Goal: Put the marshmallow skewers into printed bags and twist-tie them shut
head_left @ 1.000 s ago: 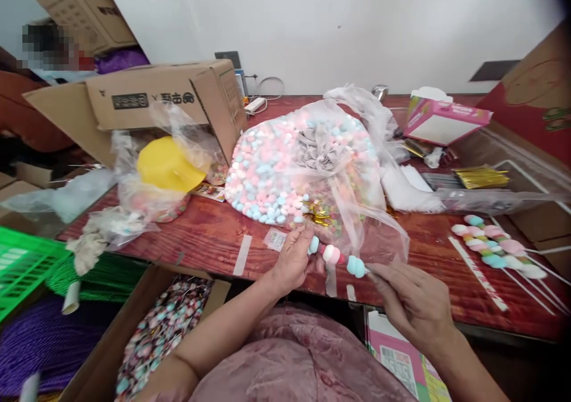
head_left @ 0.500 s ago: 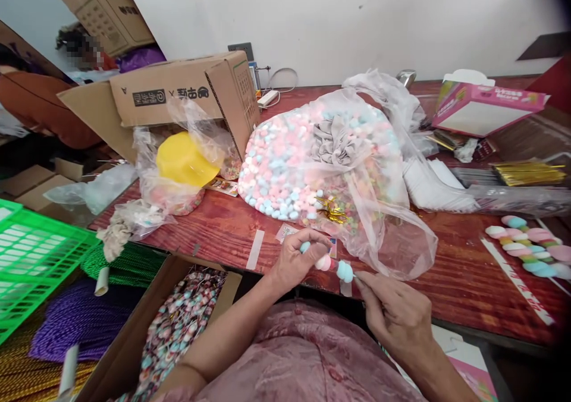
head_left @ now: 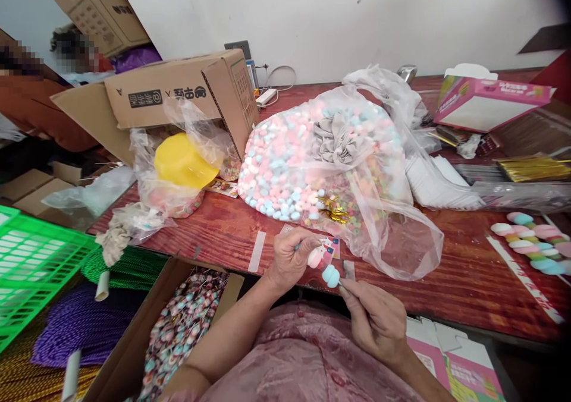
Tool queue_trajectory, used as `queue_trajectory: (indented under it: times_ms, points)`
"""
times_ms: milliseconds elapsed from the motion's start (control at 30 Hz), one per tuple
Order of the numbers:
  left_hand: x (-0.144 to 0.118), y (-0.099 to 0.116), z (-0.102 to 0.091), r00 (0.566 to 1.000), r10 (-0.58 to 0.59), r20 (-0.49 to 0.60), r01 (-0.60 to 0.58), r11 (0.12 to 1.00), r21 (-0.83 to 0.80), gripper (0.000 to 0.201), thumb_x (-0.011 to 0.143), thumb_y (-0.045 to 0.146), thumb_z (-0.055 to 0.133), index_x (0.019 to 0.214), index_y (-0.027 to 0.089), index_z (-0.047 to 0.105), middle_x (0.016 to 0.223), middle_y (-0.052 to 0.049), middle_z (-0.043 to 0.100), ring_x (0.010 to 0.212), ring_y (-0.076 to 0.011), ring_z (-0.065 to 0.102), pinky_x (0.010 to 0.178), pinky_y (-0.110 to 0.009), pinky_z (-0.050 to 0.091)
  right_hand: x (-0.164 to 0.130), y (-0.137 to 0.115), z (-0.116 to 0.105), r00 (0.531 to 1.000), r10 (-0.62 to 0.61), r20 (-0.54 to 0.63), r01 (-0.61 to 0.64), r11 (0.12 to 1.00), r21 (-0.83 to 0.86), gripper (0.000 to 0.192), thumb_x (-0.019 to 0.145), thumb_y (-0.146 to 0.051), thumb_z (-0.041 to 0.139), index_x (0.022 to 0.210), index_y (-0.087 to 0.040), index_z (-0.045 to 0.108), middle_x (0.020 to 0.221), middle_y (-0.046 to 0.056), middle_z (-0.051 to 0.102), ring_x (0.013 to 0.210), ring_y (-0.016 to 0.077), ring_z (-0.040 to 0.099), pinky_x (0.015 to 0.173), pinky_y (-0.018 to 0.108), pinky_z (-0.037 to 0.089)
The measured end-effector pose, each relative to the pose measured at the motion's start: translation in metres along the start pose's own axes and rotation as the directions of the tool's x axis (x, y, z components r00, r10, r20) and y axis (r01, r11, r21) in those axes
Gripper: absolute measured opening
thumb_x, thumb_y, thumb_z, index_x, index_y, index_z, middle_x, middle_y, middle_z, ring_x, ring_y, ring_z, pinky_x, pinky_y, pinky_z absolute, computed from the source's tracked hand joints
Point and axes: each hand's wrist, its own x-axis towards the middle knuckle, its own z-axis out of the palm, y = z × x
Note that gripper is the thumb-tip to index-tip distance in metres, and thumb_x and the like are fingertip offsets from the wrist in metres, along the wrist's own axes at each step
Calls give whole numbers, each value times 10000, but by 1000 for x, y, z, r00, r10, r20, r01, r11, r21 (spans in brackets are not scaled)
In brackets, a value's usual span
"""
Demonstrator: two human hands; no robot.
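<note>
The skewer (head_left: 325, 266) with its pink and blue puffs sits low at the tabletop's (head_left: 446, 283) near edge, pinched between both hands. Over the last second it has swung from lying nearly level to slanting steeply, blue puff at the bottom, and has drawn in closer to the body. The puffs now sit bunched together rather than spread along the stick, so the pieces look packed toward one end.

The left hand (head_left: 289, 259) is closed around the upper end, fingertips covering the top puff. The right hand (head_left: 372, 322) is closed too, thumb and forefinger nipping the stick just under the blue puff; the stick itself is mostly hidden there.

At 12 o'clock from the hands, touching distance off, lies the big clear bag (head_left: 321, 158) of pink, blue and white puffs, its loose mouth sagging toward 2 o'clock. A yellow lid (head_left: 182, 163) in another bag is at 10 o'clock, with a cardboard box (head_left: 178, 99) behind it. Finished skewers (head_left: 533, 244) lie at 3 o'clock, well apart. A pink box (head_left: 486, 101) stands at 1 o'clock. A carton (head_left: 178, 324) of wrapped pieces is at 8 o'clock, below the tabletop, and a green crate (head_left: 35, 265) at 9 o'clock. The bag's slack plastic hangs closest to the hands.
</note>
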Motion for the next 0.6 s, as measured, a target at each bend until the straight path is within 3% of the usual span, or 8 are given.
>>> queue_trajectory:
  times_ms: [133,267,433,500,567,600]
  points:
    - [-3,2,-1,998,-66,5,66,998,-14,385,941,431,542,730,157,711,696,-41,714,663,-137,653,643,-245,506,1,5,8,995,95,29,-98,989,109,181,857,-54,585,973,-160,676,747,17,719,616,116,672,603,202,530]
    - [-5,2,-1,988,-112,109,117,992,-40,420,916,487,557,707,156,707,662,-40,702,620,-134,637,601,-237,492,-3,11,10,959,256,120,-276,940,203,145,887,-100,559,860,-163,687,651,-11,674,519,92,613,509,177,487]
    - [-6,-3,8,976,-183,121,190,981,-49,431,904,507,562,688,160,700,656,-34,685,627,-136,619,629,-252,488,-10,13,7,994,98,47,-101,993,62,173,850,-81,583,924,-160,718,725,39,731,604,137,679,627,233,548]
    - [-8,-2,12,966,-216,140,226,973,-53,448,915,541,524,791,162,730,724,-49,703,689,-154,634,674,-273,504,-15,15,4,993,112,37,-115,990,81,161,846,-99,604,926,-172,723,749,37,743,613,139,690,632,224,553]
    - [-7,0,12,951,-219,217,236,970,-53,499,935,570,463,1098,168,710,912,-83,730,826,-187,656,772,-316,523,-22,21,-2,964,265,9,-265,957,120,115,852,-146,629,904,-189,722,755,19,742,600,129,682,597,197,541]
    - [-5,0,9,946,-204,251,221,974,-42,557,938,579,449,1280,175,620,1041,-104,718,885,-200,654,817,-341,524,-26,25,-5,931,364,-2,-362,924,121,95,857,-180,637,888,-197,724,733,9,735,572,125,665,557,189,523]
